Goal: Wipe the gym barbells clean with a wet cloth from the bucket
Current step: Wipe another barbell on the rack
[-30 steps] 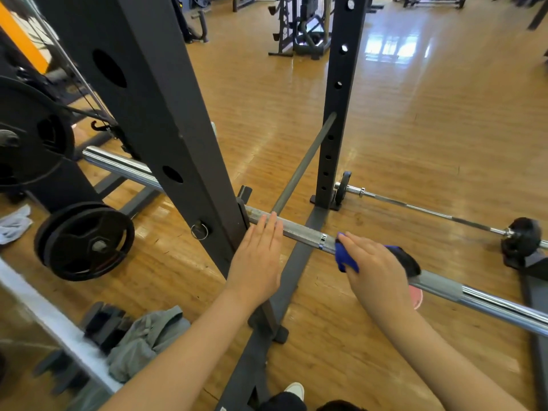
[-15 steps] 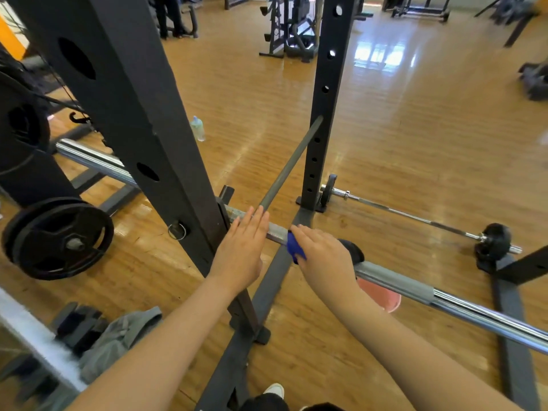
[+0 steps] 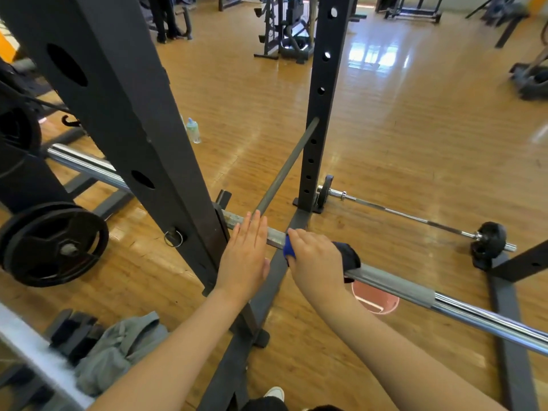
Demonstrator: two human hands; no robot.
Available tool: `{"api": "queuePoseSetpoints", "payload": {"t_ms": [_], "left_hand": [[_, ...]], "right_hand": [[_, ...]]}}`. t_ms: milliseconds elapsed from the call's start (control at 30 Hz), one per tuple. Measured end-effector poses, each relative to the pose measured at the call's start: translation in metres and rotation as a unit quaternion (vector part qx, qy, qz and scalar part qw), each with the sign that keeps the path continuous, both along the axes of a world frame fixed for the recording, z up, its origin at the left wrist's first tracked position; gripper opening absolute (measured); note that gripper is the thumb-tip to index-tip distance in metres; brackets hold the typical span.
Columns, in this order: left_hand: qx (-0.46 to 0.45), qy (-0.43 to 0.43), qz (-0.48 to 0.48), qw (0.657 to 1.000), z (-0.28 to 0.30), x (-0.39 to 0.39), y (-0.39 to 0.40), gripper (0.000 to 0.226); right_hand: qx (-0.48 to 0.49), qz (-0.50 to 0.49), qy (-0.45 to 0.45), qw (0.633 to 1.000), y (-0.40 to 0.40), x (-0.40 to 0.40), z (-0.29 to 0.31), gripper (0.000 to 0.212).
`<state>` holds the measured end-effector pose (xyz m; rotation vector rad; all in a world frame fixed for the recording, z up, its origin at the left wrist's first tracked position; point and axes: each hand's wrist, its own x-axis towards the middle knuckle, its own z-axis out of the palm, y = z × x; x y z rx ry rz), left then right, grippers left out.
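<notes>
A long steel barbell runs across the rack from upper left to lower right. My right hand grips a blue and black cloth wrapped over the bar's grey middle section. My left hand lies flat with straight fingers on the bar just left of the cloth, beside the rack's near upright. A pink bucket sits on the floor under the bar, mostly hidden behind it and my right wrist.
A second, thinner barbell with a small black plate lies on the floor behind the far upright. Black weight plates hang at left. A grey garment lies lower left. A small bottle stands on the wooden floor.
My right hand has slid the cloth leftward along the bar, closing up to my left hand. The left hand stays flat on the bar. The view has shifted slightly.
</notes>
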<state>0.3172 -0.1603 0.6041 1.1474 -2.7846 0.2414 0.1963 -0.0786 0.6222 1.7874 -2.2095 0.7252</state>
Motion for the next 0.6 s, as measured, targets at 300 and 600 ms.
{"api": "queuePoseSetpoints", "payload": {"t_ms": [300, 600], "left_hand": [[-0.057, -0.011, -0.147, 0.987, 0.016, -0.036, 0.008, 0.091], [-0.009, 0.004, -0.272, 0.962, 0.022, -0.079, 0.025, 0.044]], "right_hand": [[-0.006, -0.084, -0.046, 0.995, 0.095, -0.053, -0.012, 0.062], [-0.05, -0.143, -0.037, 0.988, 0.127, -0.067, -0.019, 0.05]]}}
